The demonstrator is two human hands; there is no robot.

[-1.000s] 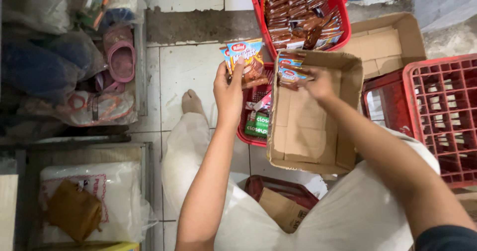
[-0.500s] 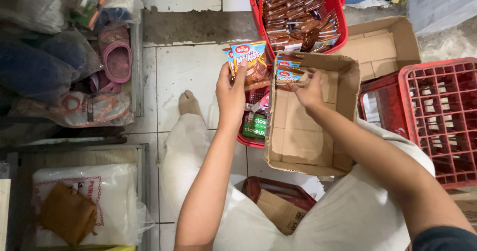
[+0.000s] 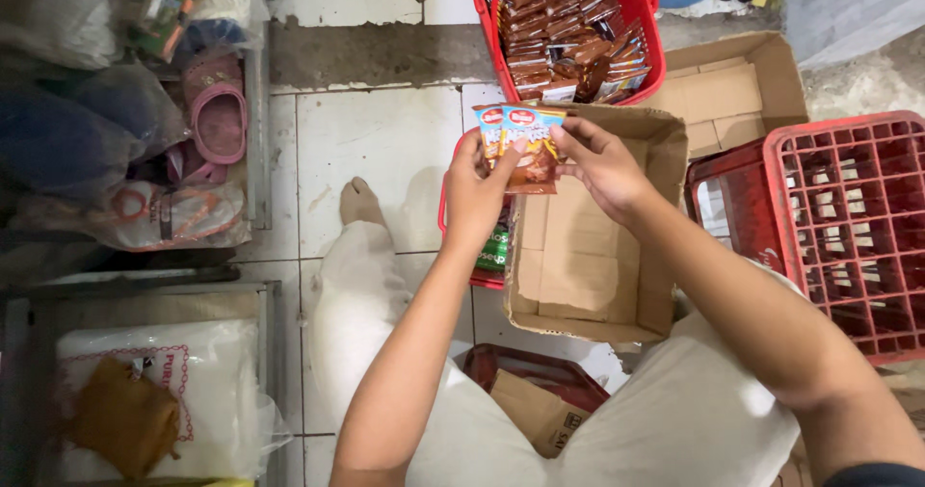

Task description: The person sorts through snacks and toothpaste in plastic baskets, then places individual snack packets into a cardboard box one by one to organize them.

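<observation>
The pale tiled floor [image 3: 371, 145] fills the middle of the frame, with the person's light-trousered legs and a bare foot [image 3: 358, 201] stretched across it from the bottom edge. At the right edge stands a red plastic bottle crate with a grid of square cells [image 3: 848, 227]. Just left of it, in the centre, sits an open brown cardboard box [image 3: 588, 275], its inside showing only flat card. Above that, at the top centre, a red plastic basket [image 3: 487, 34] is packed with brown snack packets [image 3: 564, 29], and a second, flatter cardboard box [image 3: 732, 87] lies to its right. In the lower left a white sack with red print [image 3: 207, 391] rests in a metal frame, and a pink rubber sandal [image 3: 217, 111] lies in the upper left.

Over the near rim of the open box, in the upper centre, both hands hold a small stack of orange-and-blue foil sachets with red round marks [image 3: 520, 145]. The left hand [image 3: 472, 193] is closed on the stack's left edge, thumb on the front, fingers behind. The right hand [image 3: 602, 164] pinches the right edge between thumb and fingertips. The sachets stand upright between the two hands, faces toward the camera, touching both and held clear of the box below.
</observation>
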